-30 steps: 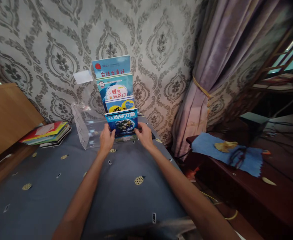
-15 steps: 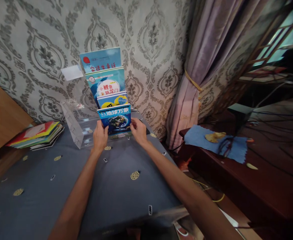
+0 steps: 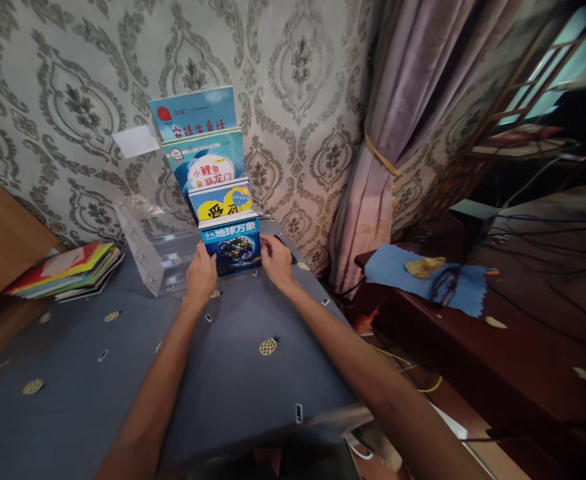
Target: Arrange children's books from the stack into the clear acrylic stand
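A dark blue book with a globe on its cover [image 3: 235, 250] stands at the front of a tiered clear plastic book rack [image 3: 140, 250]. My left hand [image 3: 203, 275] grips its left edge, fingers closed. On the opposite side, my right hand [image 3: 275, 261] pinches the right edge between thumb and fingers. Rising in steps behind it are a yellow-and-blue book [image 3: 223, 205], a teal book with a white circle [image 3: 213, 163] and a light blue book [image 3: 195, 113]. The rack's left tiers hold no books, and its right part is hidden by the books.
A pile of thin colourful books [image 3: 67, 270] lies on the patterned grey tablecloth [image 3: 97, 400] at the left. To the right, a dark red table [image 3: 453, 347] carries a blue cloth [image 3: 397, 267] and cables. A tied curtain [image 3: 367, 173] hangs by the wall.
The globe book has moved down a little between my hands, showing more of the yellow-and-blue book behind it. The whole view has shifted slightly.
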Available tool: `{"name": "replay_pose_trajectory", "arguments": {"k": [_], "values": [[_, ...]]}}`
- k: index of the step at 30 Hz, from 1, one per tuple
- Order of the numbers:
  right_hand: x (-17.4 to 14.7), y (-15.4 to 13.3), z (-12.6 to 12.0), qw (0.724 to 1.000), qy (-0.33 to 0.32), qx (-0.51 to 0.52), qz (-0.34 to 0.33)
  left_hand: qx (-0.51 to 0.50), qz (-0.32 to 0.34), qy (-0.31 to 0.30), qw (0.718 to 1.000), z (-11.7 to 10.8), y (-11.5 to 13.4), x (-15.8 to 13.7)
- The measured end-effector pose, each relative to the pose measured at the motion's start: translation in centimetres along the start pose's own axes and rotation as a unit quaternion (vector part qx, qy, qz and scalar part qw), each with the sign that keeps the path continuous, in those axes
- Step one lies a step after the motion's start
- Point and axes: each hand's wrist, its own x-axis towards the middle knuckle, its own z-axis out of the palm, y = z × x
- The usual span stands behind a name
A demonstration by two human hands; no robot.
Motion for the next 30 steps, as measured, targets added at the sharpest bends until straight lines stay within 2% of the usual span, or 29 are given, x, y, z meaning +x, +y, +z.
{"name": "replay_pose_trajectory", "arguments": {"k": [10, 21, 30], "values": [[-0.4, 0.3, 0.7, 0.999, -0.005, 0.038, -0.032, 0.006, -0.002, 0.001, 1.0, 0.4, 0.0, -0.1], [-0.4, 1.2, 1.2, 0.994, -0.03, 0.107, -0.007, -0.058, -0.006, -0.006, 0.998, 1.0, -0.3, -0.1], [0.0, 2.2, 2.0, 0.983, -0.039, 0.177, 0.024, -0.107, -0.002, 0.013, 0.994, 1.6, -0.6, -0.1]]}}
